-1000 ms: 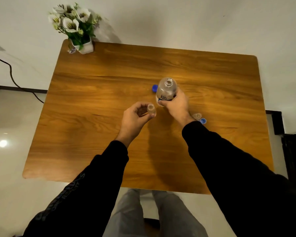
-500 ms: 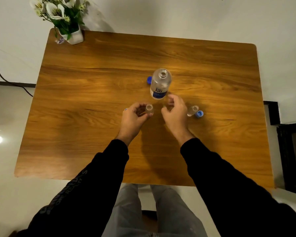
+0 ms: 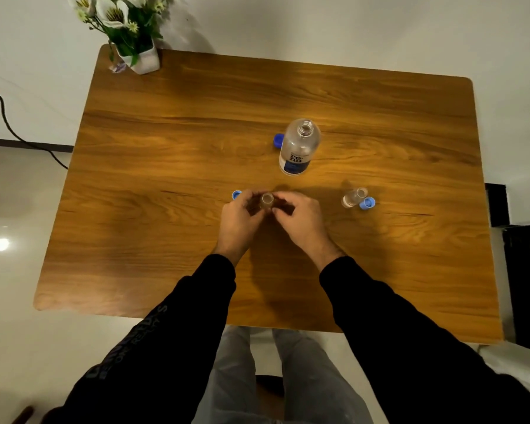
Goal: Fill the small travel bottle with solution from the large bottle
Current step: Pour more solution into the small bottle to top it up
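Head view: a blue cap (image 3: 236, 194) lies just beside the left hand (image 3: 238, 218), whose curled fingers pinch the small bottle (image 3: 266, 201), upright and uncapped between both hands. The right hand (image 3: 300, 216) touches it with bent fingertips; whether it grips cannot be told. The large bottle (image 3: 299, 147) stands open beyond, nearer the right.

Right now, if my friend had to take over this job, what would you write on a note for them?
Left hand and right hand: both hold the small travel bottle, open and upright near the table's middle.
Large bottle: upright on the table beyond the hands, cap off, nobody holding it; a blue cap lies beside it.
Another blue cap lies just left of the left hand.
A second small bottle stands open at the right, its blue cap beside it.
How full the held bottle is cannot be told.
Probably left: cap the bottles.
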